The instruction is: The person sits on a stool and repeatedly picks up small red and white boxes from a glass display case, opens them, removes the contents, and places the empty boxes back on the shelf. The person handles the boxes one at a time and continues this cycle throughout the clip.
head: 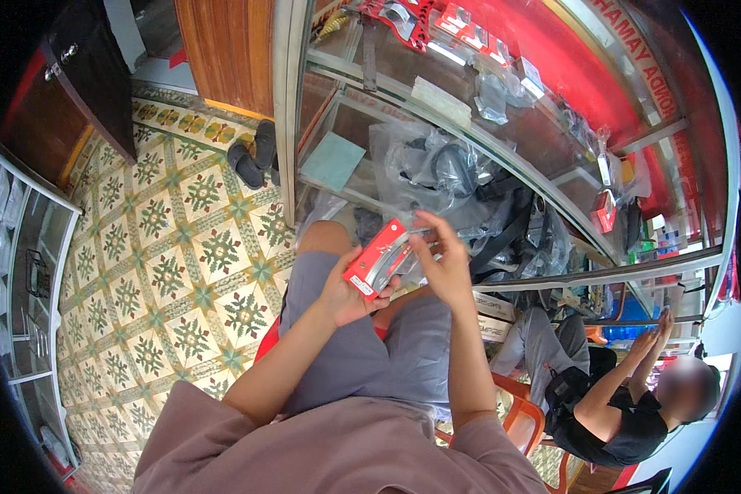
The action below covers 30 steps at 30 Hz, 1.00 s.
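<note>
A small red-and-silver cardboard box [378, 259] with printing on it rests tilted in my left hand [344, 301], above my lap. The thumb lies along its left side, and fingers curl round the lower right end. Close by the box's right edge is my right hand [446, 262], its fingers bent and spread. Whether its fingertips touch the box is unclear. Beyond both hands, clear plastic bags [447, 167] with dark parts inside fill the lower level of a glass display case [500, 145].
Small red boxes [469, 31] stand on the case's upper shelf. Black slippers [247, 162] lie on the patterned tile floor [185, 247]. White boxes [493, 318] are stacked right of my knees. A seated person [623, 414] with raised hands is at the right, near an orange chair [522, 410].
</note>
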### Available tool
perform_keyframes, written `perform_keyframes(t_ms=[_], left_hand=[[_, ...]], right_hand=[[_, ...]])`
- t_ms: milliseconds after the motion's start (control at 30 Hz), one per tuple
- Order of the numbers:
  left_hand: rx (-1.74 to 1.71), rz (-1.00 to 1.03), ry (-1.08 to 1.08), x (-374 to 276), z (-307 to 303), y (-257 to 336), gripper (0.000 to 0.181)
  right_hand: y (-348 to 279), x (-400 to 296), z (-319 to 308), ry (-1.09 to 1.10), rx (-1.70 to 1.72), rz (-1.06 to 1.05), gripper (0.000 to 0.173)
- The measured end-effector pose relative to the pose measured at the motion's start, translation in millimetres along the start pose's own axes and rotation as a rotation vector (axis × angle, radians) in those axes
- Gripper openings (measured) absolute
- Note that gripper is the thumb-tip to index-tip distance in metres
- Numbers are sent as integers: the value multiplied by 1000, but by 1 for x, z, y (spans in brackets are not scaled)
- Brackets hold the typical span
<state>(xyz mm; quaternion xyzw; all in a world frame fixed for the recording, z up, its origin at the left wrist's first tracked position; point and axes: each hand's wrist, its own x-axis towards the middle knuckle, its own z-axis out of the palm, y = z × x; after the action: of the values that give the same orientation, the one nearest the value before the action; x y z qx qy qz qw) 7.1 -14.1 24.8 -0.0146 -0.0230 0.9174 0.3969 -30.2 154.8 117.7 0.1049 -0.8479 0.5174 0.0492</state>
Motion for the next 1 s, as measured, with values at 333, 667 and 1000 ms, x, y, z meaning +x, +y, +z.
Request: perform_keyframes(t_ms=[333, 667, 1000], left_hand=[[-53, 86, 27, 0, 10, -3, 69], [4, 107, 67, 4, 10, -2, 62], [50, 176, 230, 2, 17, -3, 63]], right_hand=[[-96, 98, -80, 393, -750, -568, 24], [-65, 173, -88, 410, -1005, -247, 47], [-54, 162, -116, 196, -729, -417, 34]])
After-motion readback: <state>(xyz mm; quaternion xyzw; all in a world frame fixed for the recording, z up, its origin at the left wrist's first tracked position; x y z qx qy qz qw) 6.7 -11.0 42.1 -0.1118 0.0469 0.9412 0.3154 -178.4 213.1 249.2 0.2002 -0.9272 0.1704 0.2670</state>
